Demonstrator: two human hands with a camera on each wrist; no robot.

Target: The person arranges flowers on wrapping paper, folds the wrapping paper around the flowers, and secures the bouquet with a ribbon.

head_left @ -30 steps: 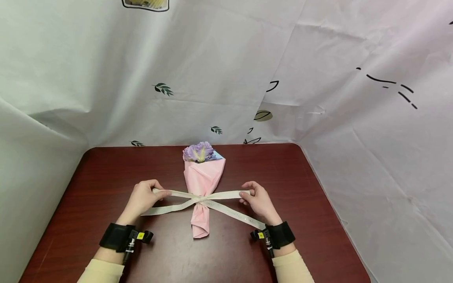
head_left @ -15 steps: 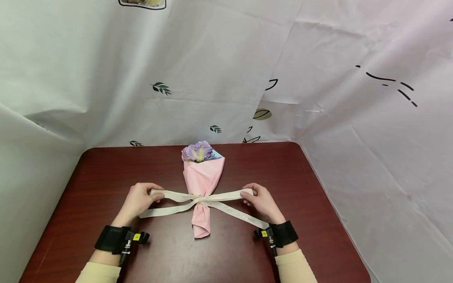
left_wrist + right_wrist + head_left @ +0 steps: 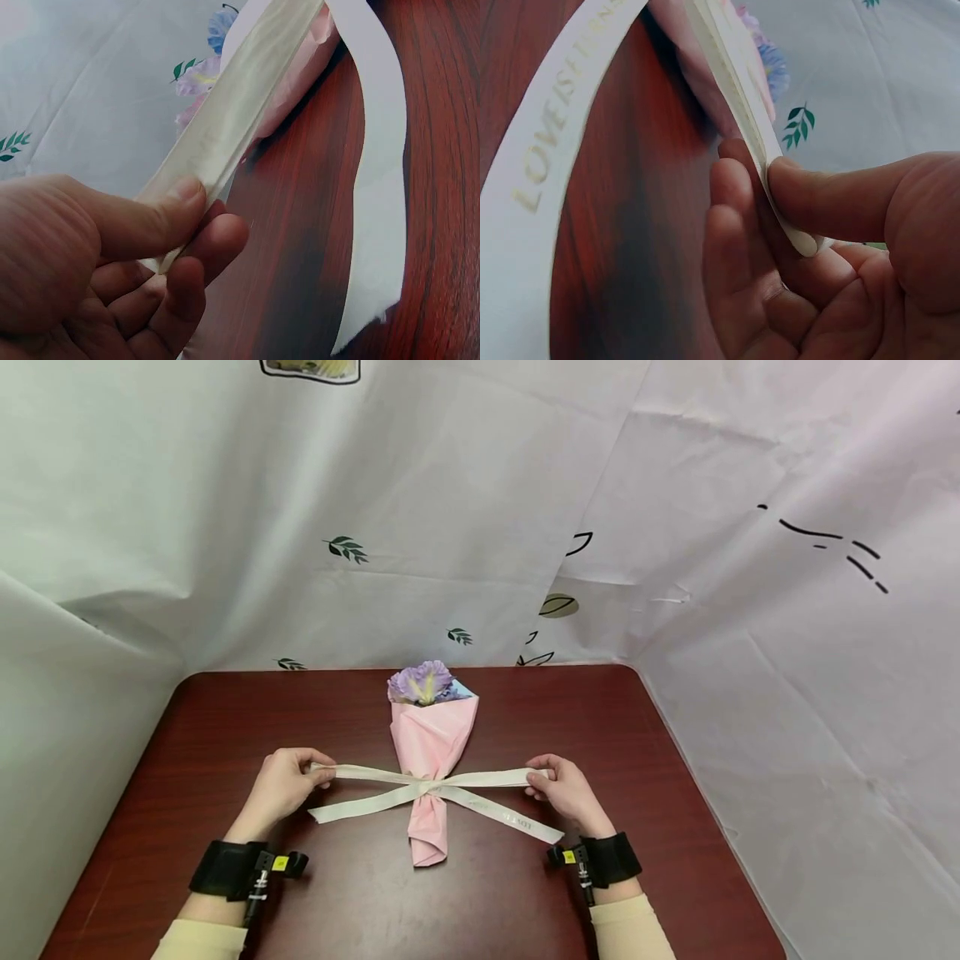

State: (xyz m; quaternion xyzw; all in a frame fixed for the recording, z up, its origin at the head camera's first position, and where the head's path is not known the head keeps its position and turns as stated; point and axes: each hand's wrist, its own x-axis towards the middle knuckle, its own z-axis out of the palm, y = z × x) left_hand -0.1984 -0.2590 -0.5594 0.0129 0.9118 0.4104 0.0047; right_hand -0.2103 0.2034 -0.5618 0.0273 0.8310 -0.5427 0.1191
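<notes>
A bouquet point(image 3: 431, 735) wrapped in pink paper lies on the table with purple and blue flowers point(image 3: 422, 683) at its far end. Around its narrow part runs a cream ribbon point(image 3: 491, 778), knotted in the middle, with a loop out to each side. My left hand point(image 3: 285, 781) pinches the left loop between thumb and fingers, as the left wrist view shows. On the other side my right hand point(image 3: 564, 787) pinches the folded end of the right loop. Two loose tails lie nearer me; the right tail point(image 3: 547, 150) bears printed letters.
The dark red wooden table point(image 3: 480, 910) has rounded far corners. White cloth point(image 3: 450, 510) with printed leaves hangs behind it and along both sides. Each wrist wears a black strap with a small camera, the left strap point(image 3: 228, 870) and the right strap point(image 3: 611, 860).
Both hands have moved outward, away from the bouquet, drawing the loops longer and straighter. The knot looks tighter. The ribbon's right tail end now shows clear of the wrist.
</notes>
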